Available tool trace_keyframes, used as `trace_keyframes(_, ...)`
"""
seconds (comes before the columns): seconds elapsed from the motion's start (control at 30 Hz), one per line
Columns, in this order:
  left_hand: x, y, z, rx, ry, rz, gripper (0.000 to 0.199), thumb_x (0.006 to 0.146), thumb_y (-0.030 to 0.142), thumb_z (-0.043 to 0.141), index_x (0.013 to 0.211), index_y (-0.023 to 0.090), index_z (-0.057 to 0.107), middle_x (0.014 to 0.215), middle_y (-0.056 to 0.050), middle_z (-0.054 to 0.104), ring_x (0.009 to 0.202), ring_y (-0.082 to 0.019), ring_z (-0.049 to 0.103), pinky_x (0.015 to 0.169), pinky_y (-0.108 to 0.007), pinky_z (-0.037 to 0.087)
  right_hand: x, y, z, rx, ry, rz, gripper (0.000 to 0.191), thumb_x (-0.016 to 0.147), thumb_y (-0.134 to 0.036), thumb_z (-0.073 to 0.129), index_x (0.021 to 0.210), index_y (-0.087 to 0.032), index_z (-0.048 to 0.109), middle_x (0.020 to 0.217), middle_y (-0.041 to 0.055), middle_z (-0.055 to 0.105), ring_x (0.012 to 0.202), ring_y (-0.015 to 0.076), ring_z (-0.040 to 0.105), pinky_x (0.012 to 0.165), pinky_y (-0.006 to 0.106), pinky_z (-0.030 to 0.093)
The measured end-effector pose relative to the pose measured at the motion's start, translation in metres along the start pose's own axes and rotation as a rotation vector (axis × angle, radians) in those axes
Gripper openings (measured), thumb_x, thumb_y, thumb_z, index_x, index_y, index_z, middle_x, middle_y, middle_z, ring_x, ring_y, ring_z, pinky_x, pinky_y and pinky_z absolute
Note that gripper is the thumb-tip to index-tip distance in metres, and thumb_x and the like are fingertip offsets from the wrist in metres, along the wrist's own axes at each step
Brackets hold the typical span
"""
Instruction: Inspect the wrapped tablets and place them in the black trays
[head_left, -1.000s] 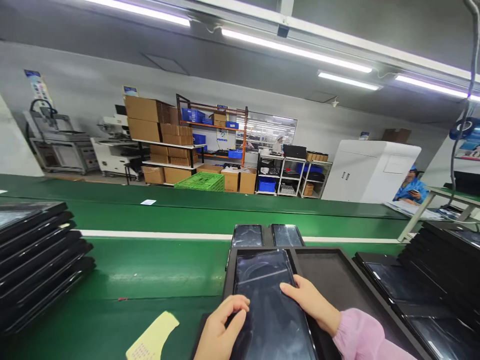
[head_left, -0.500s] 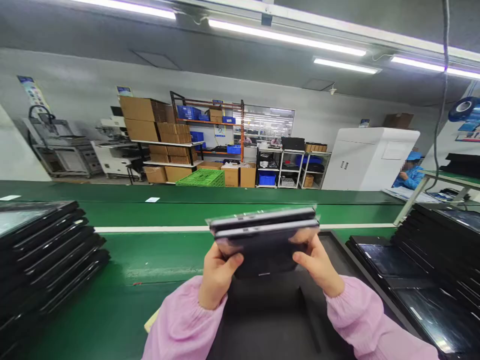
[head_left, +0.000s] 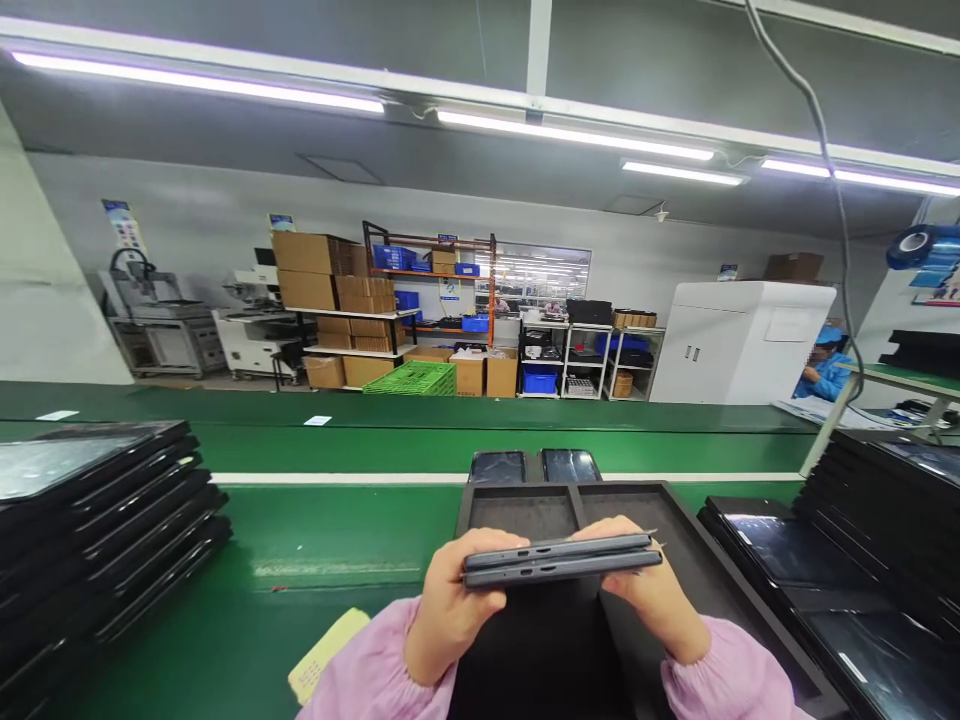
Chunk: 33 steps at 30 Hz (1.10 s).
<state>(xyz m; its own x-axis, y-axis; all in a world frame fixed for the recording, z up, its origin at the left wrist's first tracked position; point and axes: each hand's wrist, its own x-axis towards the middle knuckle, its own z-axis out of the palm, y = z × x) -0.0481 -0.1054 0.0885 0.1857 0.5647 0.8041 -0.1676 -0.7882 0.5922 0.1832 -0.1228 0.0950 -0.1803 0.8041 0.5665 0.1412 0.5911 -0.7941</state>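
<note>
Two dark, thin tablets [head_left: 562, 562] lie one on the other, held edge-on towards me above a black compartment tray [head_left: 694, 540]. My left hand [head_left: 454, 605] grips their left end, thumb below and fingers over the top. At the right end my right hand [head_left: 660, 600] is closed round them, with a bit of clear film sticking out at that corner. Beyond the tray's far rim, two more dark-screened devices [head_left: 498, 467] rest side by side. The pair in my hands hides part of the tray's inside.
Stacked black trays [head_left: 142, 530] stand at the left. At the right are more stacked trays [head_left: 892, 530] and a tray with dark-screened devices [head_left: 772, 545]. A yellow paper pad [head_left: 326, 655] lies on the green bench [head_left: 337, 535]. A person in blue [head_left: 829, 370] sits far right.
Both hands have lowered the two tablets and tipped them from a slant to nearly flat, edge towards me. My view has tilted up, and the two devices behind the tray now show.
</note>
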Motion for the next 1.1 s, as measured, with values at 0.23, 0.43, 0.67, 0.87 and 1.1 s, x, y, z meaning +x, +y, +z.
trace_keyframes(0.23, -0.008, 0.003, 0.0, 0.003, -0.088, 0.071, 0.032, 0.079, 0.049, 0.058, 0.101, 0.026, 0.066, 0.093, -0.007, 0.072, 0.084, -0.023, 0.067, 0.074, -0.034, 0.053, -0.011, 0.013, -0.004, 0.036, -0.08, -0.046, 0.041, 0.069, -0.056, 0.068, 0.096, -0.026, 0.067, 0.097, 0.0076, 0.066, 0.095, 0.0265, 0.061, 0.086, 0.04, 0.047)
trace_keyframes(0.43, -0.012, 0.004, 0.0, 0.031, -0.081, 0.073, 0.032, 0.08, 0.049, 0.056, 0.103, 0.028, 0.065, 0.095, -0.007, 0.072, 0.085, -0.024, 0.066, 0.075, -0.036, 0.053, -0.014, 0.014, -0.005, 0.093, -0.111, -0.05, 0.037, 0.071, -0.05, 0.07, 0.098, -0.025, 0.065, 0.1, 0.0084, 0.066, 0.098, 0.0263, 0.06, 0.088, 0.042, 0.045)
trace_keyframes(0.67, -0.021, 0.001, -0.008, 0.125, -0.004, 0.051, 0.033, 0.076, 0.05, 0.06, 0.096, 0.026, 0.07, 0.09, -0.011, 0.074, 0.084, -0.03, 0.067, 0.074, -0.043, 0.055, -0.015, 0.003, 0.001, 0.1, -0.086, -0.055, 0.04, 0.067, -0.05, 0.073, 0.095, -0.023, 0.064, 0.097, 0.0079, 0.067, 0.094, 0.0234, 0.061, 0.084, 0.038, 0.047)
trace_keyframes(0.87, -0.017, 0.005, -0.01, 0.133, -0.012, 0.04, 0.03, 0.077, 0.048, 0.06, 0.096, 0.028, 0.07, 0.09, -0.009, 0.074, 0.083, -0.029, 0.068, 0.072, -0.041, 0.056, -0.013, -0.003, 0.0, 0.084, -0.11, -0.052, 0.039, 0.07, -0.049, 0.072, 0.098, -0.023, 0.063, 0.099, 0.0074, 0.066, 0.093, 0.0215, 0.061, 0.083, 0.036, 0.047)
trace_keyframes(1.1, -0.012, 0.0, -0.011, 0.099, -0.033, 0.008, 0.03, 0.08, 0.047, 0.057, 0.099, 0.026, 0.068, 0.092, -0.009, 0.073, 0.087, -0.028, 0.066, 0.077, -0.04, 0.053, -0.005, -0.001, -0.004, 0.087, -0.139, -0.052, 0.037, 0.074, -0.051, 0.067, 0.1, -0.025, 0.064, 0.1, 0.0069, 0.065, 0.094, 0.0225, 0.061, 0.083, 0.036, 0.048)
